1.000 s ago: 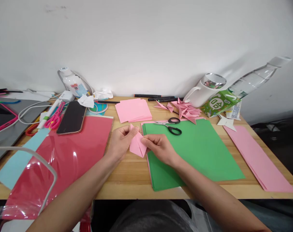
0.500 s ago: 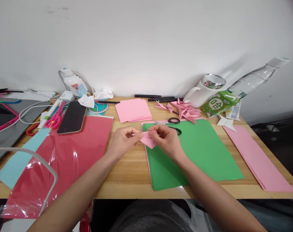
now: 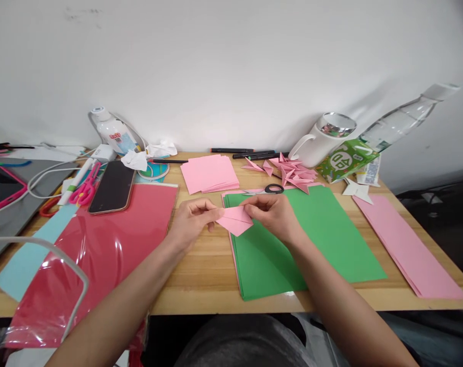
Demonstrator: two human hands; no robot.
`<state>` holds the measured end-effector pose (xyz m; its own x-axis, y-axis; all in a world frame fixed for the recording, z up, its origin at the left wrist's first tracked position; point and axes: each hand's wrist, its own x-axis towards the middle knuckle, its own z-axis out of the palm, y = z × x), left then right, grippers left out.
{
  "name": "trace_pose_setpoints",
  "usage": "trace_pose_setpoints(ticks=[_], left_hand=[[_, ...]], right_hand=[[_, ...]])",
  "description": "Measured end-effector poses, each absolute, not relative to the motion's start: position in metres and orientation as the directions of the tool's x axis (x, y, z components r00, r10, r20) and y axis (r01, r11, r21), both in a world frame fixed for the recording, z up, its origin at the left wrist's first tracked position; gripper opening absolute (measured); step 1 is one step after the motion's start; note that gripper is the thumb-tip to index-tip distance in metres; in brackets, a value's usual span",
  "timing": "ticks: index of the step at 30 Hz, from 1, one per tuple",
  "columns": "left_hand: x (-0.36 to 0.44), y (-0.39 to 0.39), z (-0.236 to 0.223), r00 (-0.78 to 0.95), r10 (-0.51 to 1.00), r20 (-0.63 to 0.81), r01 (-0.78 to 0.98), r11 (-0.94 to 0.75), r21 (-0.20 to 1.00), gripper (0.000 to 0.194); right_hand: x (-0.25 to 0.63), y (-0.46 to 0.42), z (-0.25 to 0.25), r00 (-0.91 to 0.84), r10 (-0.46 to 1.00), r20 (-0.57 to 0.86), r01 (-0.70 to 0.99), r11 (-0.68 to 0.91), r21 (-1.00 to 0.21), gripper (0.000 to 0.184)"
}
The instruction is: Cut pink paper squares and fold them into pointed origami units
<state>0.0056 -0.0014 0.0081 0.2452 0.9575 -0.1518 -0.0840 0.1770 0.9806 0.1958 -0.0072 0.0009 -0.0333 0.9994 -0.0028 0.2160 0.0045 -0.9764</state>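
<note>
A small folded piece of pink paper (image 3: 235, 220) is stretched between my two hands, its point turned down toward me and a crease running across it. My left hand (image 3: 195, 219) pinches its left corner between thumb and fingers. On the other side, my right hand (image 3: 272, 214) grips the upper right corner the same way. Below the paper lies a stack of green sheets (image 3: 311, 244). Black-handled scissors (image 3: 273, 188) rest at the stack's far edge, partly hidden behind my right hand.
Pink squares (image 3: 209, 173) are stacked behind my hands. Folded pink pieces (image 3: 294, 173) lie heaped by a white mug (image 3: 323, 140). Pink strips (image 3: 407, 244) lie at right. A phone (image 3: 112, 187) and red sheets in clear film (image 3: 112, 244) occupy the left, with a cable (image 3: 73, 257) arching over.
My right hand has shifted slightly to the right along the pink paper, its fingers now at the corner. More of the paper's face shows between my hands.
</note>
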Motion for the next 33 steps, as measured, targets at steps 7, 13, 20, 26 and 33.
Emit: trace_pose_setpoints(ticks=[7, 13, 20, 26, 33], left_hand=[[0.009, 0.0, 0.007, 0.126, 0.971, -0.202, -0.27, 0.23, 0.935, 0.025], [0.011, -0.003, 0.005, 0.277, 0.938, -0.206, -0.054, 0.23, 0.972, 0.016], [0.01, -0.004, 0.005, 0.214, 0.977, -0.027, -0.002, 0.028, 1.0, 0.027], [0.01, -0.004, 0.001, 0.206, 0.976, -0.071, -0.006, 0.074, 0.997, 0.025], [0.013, -0.007, 0.005, 0.141, 0.99, 0.025, 0.062, -0.034, 0.997, 0.032]], right_hand=[[0.188, -0.009, -0.007, -0.13, 0.985, -0.117, -0.085, -0.128, -0.988, 0.052], [0.18, -0.011, -0.012, 0.07, 0.997, -0.037, -0.184, -0.024, -0.983, 0.047], [0.179, -0.013, -0.012, 0.027, 0.998, 0.05, -0.114, 0.052, -0.992, 0.033], [0.175, -0.017, -0.009, 0.001, 0.996, 0.094, -0.113, 0.093, -0.989, 0.022], [0.173, -0.019, -0.012, 0.04, 0.991, 0.13, -0.023, 0.131, -0.991, 0.016]])
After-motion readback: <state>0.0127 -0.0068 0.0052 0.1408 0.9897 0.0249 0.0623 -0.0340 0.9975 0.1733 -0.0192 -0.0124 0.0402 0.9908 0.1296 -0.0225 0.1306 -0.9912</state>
